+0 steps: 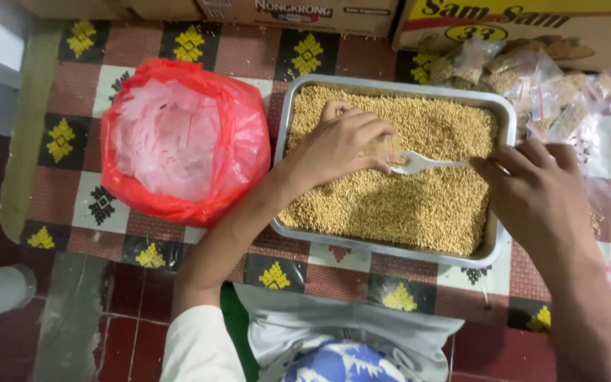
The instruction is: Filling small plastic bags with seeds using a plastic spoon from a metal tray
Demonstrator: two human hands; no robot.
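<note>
White plastic spoon (419, 164) is lying almost level across the middle of a metal tray (505, 117), its long axis running left to right, bowl toward the left. The right hand (539, 194) is closing its fingertips around the handle end at the tray's right side. The left hand (341, 145) is curling over a small clear bag (383, 147), pinching it upright just at the spoon's bowl, so the bag's mouth is sitting touching or just beside the spoon tip; the left hand is the nearer one to the bag. Both hands are working over tan soybean-like grains (404, 205) filling the tray. Left of the tray, a red plastic bag (245, 152) is holding more clear bags. Beyond the tray's far right corner, filled small packets (525, 81) are piling up on the patterned mat (72, 205).
</note>
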